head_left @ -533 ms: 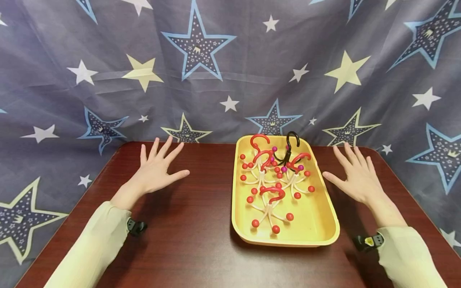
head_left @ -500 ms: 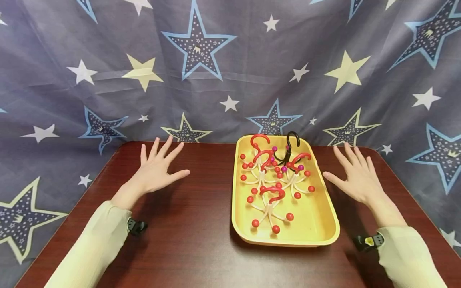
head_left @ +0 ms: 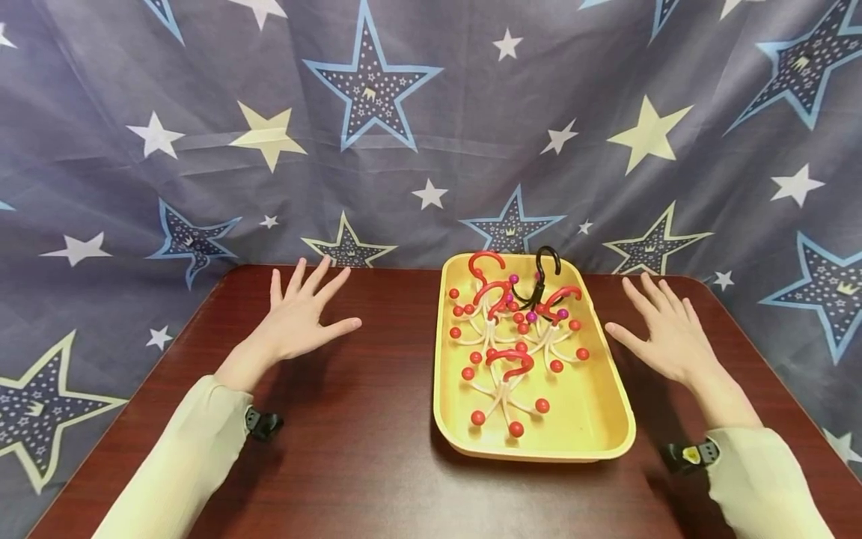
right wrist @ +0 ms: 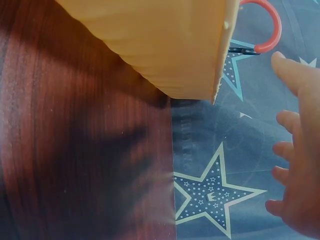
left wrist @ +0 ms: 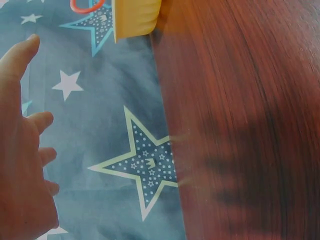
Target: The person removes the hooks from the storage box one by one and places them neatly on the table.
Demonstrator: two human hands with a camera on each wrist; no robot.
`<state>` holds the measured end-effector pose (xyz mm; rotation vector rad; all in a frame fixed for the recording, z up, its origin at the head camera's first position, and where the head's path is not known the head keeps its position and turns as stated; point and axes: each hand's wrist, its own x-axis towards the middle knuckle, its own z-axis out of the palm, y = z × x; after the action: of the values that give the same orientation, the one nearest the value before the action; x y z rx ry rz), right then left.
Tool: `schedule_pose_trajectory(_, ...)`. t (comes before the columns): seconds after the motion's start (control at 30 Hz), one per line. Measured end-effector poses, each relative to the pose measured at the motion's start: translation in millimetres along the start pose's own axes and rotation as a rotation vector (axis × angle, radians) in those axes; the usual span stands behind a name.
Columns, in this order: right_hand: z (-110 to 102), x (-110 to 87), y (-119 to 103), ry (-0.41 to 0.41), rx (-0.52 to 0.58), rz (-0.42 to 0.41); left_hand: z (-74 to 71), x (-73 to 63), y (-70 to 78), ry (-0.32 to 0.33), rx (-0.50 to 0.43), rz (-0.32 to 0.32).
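My left hand is held over the left part of the table with its fingers spread, holding nothing. My right hand hovers beside the right edge of the yellow tray, fingers spread, its thumb close to the rim. Inside the tray are several multi-prong hanging hooks. One near the front has a red hook top and white prongs ending in red balls. More of that kind lie tangled behind it, such as a red-and-white hook. A black hook with purple balls leans at the back.
The dark reddish-brown wooden table carries the tray, right of its middle. Behind the table's far edge hangs a grey cloth patterned with stars. A black wrist camera sticks out from the left sleeve, and another camera from the right one.
My left hand has shifted slightly to the right. The right hand has barely moved, and the tray and its hooks stay as they were.
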<state>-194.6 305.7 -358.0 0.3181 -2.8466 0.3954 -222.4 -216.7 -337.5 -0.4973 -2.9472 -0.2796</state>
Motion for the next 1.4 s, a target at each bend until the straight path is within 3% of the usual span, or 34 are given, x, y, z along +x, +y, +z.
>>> schedule_pose_trajectory(0.27,6.4,-3.3,-2.6,0.027,0.062,-0.032,4.9,3.3,11.9,0.026,-0.009,0.039)
schedule_pose_trajectory(0.53,14.3,-6.9,-8.6,-0.04,0.252,0.027,12.2,8.2,39.9,0.105,-0.034,0.169)
schedule_pose_trajectory(0.8,24.9,-14.0,-13.4,-0.06,0.365,0.109,20.5,13.5,78.0,0.166,-0.195,0.252)
schedule_pose_trajectory(1.0,29.5,-20.9,-15.0,-0.075,0.462,0.156,25.8,19.8,109.9,0.195,-0.375,0.318)
schedule_pose_trajectory(1.2,35.9,-23.9,-16.3,-0.094,0.556,0.153,31.2,24.7,136.2,0.149,-0.477,0.378)
schedule_pose_trajectory(1.4,40.7,-26.5,-14.6,-0.116,0.621,0.188,37.3,25.4,156.2,0.014,-0.513,0.394)
